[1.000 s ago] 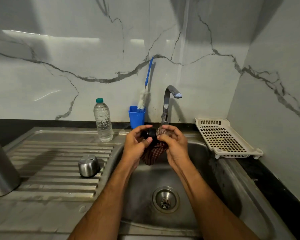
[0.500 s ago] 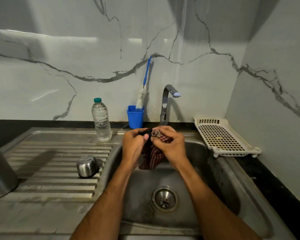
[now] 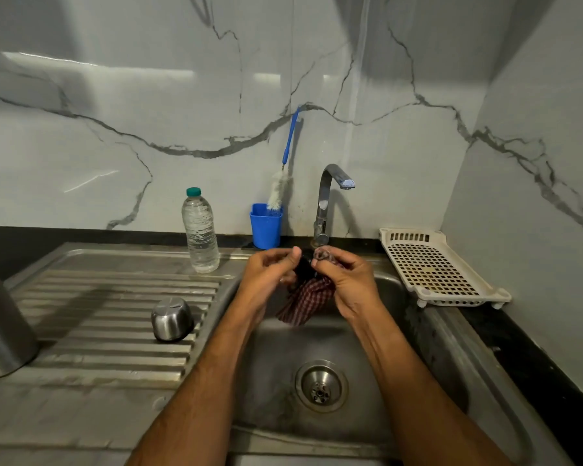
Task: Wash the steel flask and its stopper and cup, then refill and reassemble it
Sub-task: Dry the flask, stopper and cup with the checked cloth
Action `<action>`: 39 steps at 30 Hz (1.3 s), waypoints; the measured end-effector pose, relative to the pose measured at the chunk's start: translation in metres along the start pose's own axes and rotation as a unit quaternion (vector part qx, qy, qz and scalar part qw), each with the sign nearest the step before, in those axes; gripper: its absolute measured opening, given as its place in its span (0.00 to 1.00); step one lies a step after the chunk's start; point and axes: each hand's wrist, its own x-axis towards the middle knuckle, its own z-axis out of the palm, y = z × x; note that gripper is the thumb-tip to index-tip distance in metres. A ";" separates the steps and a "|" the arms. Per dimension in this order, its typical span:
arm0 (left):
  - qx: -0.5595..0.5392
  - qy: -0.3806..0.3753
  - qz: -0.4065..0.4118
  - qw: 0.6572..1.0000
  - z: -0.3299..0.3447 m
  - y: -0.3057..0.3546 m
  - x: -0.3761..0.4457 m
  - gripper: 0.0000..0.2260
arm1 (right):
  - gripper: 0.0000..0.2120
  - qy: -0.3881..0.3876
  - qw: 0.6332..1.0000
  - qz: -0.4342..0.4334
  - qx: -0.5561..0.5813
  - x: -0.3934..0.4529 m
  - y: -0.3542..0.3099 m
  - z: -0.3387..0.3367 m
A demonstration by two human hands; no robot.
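A: What are the hands doing?

B: The left hand has its grip clenched round the black stopper, thumb up along its top. The right hand pinches the checked cloth against the stopper's far side, one cloth-wrapped fingertip poking up just beside the left thumb.

A: Anything different from a second ago?

B: The hands have drawn closer together and the cloth-covered finger has worked round to the stopper's top. Much less of the stopper shows now. The loose end of the cloth hangs below the grip, over the sink.

A: Meaning?

B: I judge the stopper is being wiped all round, so this part is nearly done. No water runs from the tap above and behind the grip.

A: The other parts?

B: The steel cup sits upside down on the draining board, left of the grip and nearer the person. The flask stands far left at the frame edge. Neither is touched; refilling and reassembly are yet to come.
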 end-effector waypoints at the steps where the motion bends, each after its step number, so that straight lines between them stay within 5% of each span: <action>1: -0.002 0.003 -0.013 1.000 0.000 0.002 -0.001 0.21 | 0.13 -0.016 0.998 -0.049 -0.043 0.001 0.001 0.001; 3: -0.013 -0.001 -0.019 1.000 0.002 0.005 -0.001 0.18 | 0.13 -0.032 0.994 -0.079 -0.066 0.000 0.004 0.004; 5: -0.041 0.009 -0.024 0.999 0.006 0.008 -0.002 0.11 | 0.11 -0.011 1.000 -0.016 0.012 -0.004 0.003 0.009; 10: -0.014 -0.019 0.051 0.998 0.003 0.009 -0.002 0.26 | 0.22 -0.021 0.961 0.171 0.218 -0.005 0.004 0.017; 12: -0.028 -0.023 0.023 0.999 0.000 0.008 -0.002 0.24 | 0.24 -0.006 0.963 0.172 0.209 -0.003 0.004 0.013; 18: -0.008 0.009 -0.026 1.000 0.002 0.007 -0.003 0.15 | 0.11 0.046 0.995 0.072 0.051 -0.005 0.003 0.012; 25: 0.036 0.001 0.054 0.998 0.004 0.003 0.001 0.27 | 0.11 0.011 0.961 0.203 0.189 -0.005 0.008 0.018; 31: 0.003 0.014 0.001 1.000 0.005 0.007 -0.002 0.12 | 0.18 0.036 0.968 0.175 0.177 -0.002 0.007 0.013; 39: -0.009 0.035 0.067 0.997 0.006 0.006 -0.004 0.21 | 0.18 0.034 0.957 0.242 0.155 -0.002 0.004 0.011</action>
